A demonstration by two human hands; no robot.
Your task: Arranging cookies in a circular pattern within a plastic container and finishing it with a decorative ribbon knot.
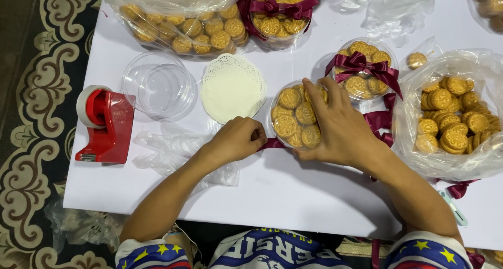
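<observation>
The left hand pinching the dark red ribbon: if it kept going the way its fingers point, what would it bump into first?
Probably the round clear plastic tub of golden cookies. The left hand points right along the dark red ribbon, and the tub sits just beyond its fingertips.
</observation>
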